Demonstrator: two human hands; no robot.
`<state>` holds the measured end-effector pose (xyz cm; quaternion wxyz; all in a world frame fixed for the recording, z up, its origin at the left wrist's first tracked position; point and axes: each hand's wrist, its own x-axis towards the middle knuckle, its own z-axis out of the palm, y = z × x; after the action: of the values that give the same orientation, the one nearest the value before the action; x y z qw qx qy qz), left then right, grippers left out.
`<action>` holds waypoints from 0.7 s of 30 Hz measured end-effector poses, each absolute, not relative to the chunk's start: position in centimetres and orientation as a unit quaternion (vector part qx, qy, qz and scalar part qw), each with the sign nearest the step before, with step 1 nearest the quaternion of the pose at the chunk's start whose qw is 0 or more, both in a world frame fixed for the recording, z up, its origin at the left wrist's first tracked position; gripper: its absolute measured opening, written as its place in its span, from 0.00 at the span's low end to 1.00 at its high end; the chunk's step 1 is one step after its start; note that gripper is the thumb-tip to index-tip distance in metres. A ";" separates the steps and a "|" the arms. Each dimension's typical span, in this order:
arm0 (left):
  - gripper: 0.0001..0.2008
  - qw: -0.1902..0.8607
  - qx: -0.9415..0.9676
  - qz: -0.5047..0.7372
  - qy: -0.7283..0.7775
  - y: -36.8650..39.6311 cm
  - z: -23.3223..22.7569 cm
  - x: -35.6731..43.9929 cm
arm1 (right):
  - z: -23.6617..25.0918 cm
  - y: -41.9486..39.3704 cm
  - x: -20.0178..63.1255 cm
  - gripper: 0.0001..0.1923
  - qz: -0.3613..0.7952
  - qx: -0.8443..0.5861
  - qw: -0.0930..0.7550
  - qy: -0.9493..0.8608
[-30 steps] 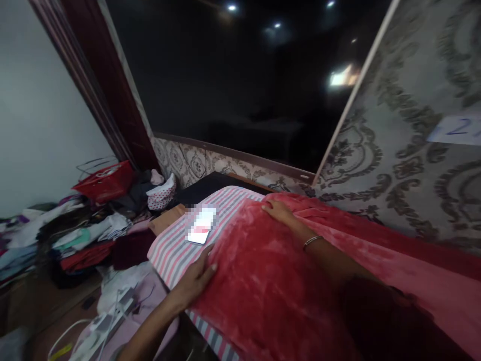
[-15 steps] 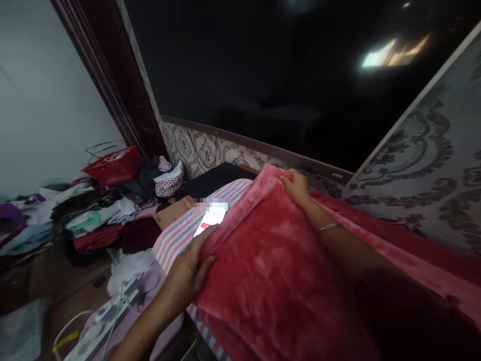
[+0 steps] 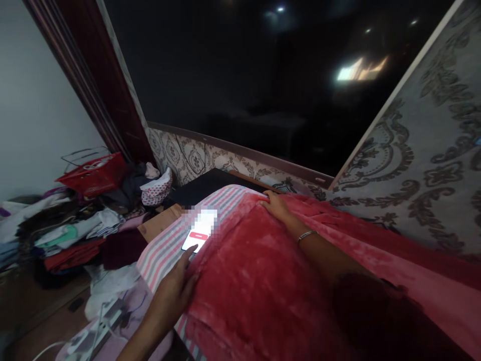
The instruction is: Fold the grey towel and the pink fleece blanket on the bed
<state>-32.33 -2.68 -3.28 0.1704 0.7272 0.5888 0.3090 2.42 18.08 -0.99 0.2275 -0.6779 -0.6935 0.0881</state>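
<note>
A plush red blanket (image 3: pixel 259 255) lies over a striped pink, grey and white cover (image 3: pixel 169 243). My right hand (image 3: pixel 276 205) has its fingers closed over the far edge of the blanket, near its corner; a bracelet circles that wrist. My left hand (image 3: pixel 175 283) rests at the blanket's near left edge, fingers stretched out, the index tip over the lower end of a phone (image 3: pixel 197 243). The phone lies face up on the striped cover with its screen lit. Part of that screen is blurred.
A large dark television (image 3: pixel 240 80) hangs on the patterned wall. To the left are piled clothes (image 3: pixel 75 235), a red basket (image 3: pixel 93 175) and a heart-patterned cloth bag (image 3: pixel 156 190). A white power strip (image 3: pixel 93 331) with cables lies at lower left.
The raised far edge of the blanket has come down onto the striped cover. My left hand has loosened from the blanket's edge, its index finger now reaching over the phone.
</note>
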 end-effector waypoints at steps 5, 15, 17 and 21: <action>0.32 0.226 0.701 0.316 0.598 -3.6 -3.3 -32.2 | -1.4 12.1 3.2 0.26 -0.025 -0.592 0.232 -0.771; 0.34 0.249 0.663 0.334 0.622 -3.9 -1.5 -30.5 | -3.2 -7.0 10.5 0.24 -0.093 -0.491 0.246 -0.830; 0.34 0.221 0.663 0.328 0.635 -3.4 -1.3 -30.6 | -3.0 -10.9 13.2 0.23 -0.115 -0.526 0.252 -0.804; 0.39 0.183 0.676 0.274 0.660 -2.3 -2.0 -31.8 | -2.5 -20.6 17.5 0.21 -0.127 -0.628 0.255 -0.725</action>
<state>-31.84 -2.33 -1.98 0.1831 0.6756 0.6597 0.2736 17.54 -20.61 -2.51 0.2547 -0.6276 -0.7247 -0.1270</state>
